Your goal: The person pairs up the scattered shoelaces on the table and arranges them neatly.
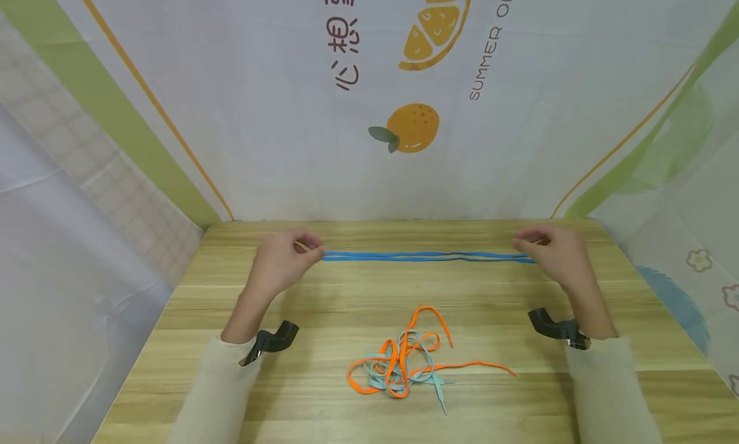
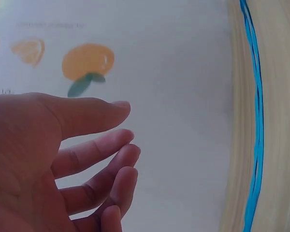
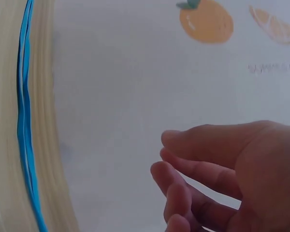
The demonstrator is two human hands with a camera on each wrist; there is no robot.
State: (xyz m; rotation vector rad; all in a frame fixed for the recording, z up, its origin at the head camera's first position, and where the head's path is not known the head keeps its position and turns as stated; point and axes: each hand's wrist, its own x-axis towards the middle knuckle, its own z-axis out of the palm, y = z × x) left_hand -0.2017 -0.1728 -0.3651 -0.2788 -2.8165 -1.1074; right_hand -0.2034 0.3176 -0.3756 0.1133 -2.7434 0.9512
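A blue shoelace (image 1: pixel 392 258) lies stretched sideways along the back of the table in two nearly parallel strands. Over its left end is my left hand (image 1: pixel 283 255), and my right hand (image 1: pixel 559 251) is over its right end. In the left wrist view the left hand (image 2: pixel 82 159) has its thumb and fingers apart and loosely bent, with the blue shoelace (image 2: pixel 260 111) well away from them. Nothing shows between the relaxed fingers of the right hand (image 3: pixel 217 179) in the right wrist view either; the blue shoelace (image 3: pixel 28 130) runs down the far left there.
Nearer the front, an orange shoelace (image 1: pixel 403 357) and a pale blue-grey shoelace (image 1: pixel 438 389) lie tangled in one pile on the wooden table (image 1: pixel 323 315). A white cloth with printed oranges (image 1: pixel 414 128) hangs along the table's back edge. More cloth hangs at both sides.
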